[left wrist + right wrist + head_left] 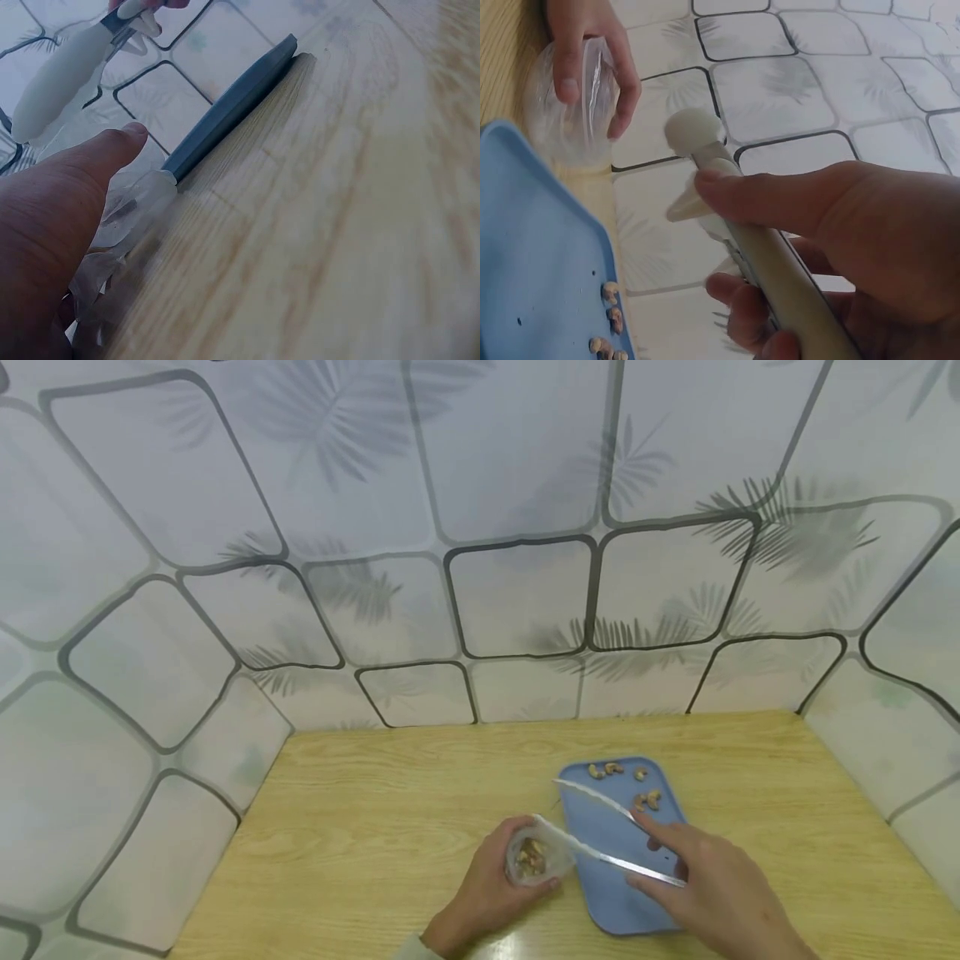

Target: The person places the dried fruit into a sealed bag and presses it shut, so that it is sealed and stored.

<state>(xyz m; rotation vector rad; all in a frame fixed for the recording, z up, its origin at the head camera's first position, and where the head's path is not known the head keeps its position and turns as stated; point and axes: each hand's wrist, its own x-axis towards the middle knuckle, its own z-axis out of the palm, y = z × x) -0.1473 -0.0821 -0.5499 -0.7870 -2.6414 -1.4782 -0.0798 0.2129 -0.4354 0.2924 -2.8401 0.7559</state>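
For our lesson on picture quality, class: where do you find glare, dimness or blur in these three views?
Head view: a small bright glare on the table at the bottom edge, beside the left hand; left wrist view: dim overall, wood grain smeared and soft; right wrist view: pale streaks of light on the plastic container.

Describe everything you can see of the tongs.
The tongs have two slim, silvery, metal-looking arms with pale, wavy-edged ends. The right hand grips them, thumb on one arm. They are spread open, pinching nothing, and raised partly over the blue tray. In the head view, one end crosses the clear plastic bag; whether it touches is unclear. The hand hides their rear join.
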